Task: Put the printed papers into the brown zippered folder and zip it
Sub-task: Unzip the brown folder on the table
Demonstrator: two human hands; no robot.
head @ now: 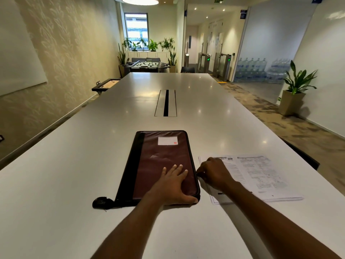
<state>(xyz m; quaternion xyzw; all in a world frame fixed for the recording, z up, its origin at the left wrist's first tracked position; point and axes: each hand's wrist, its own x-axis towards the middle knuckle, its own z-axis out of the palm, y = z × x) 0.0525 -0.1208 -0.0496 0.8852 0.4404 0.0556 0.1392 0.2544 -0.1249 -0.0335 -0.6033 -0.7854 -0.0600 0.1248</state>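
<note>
- A brown zippered folder (160, 161) lies closed and flat on a long white table (74, 165), directly in front of a person seated at the table's near end.
- The left hand (172, 186) presses down on the folder's near right corner, fingers straight and slightly spread across the cover, thumb along the near edge.
- The right hand (214, 173) sits just beside the folder's right edge, fingers curled in against the zip line. Whether they pinch the zip pull cannot be told.
- The printed papers (261, 176) lie outside the folder, flat on the table just to its right, partly under the right wrist and forearm.
- A white label (167, 141) marks the cover's far end, and a black strap (101, 202) trails from the near left corner.
- A potted plant (296, 85) stands by the wall at right.
</note>
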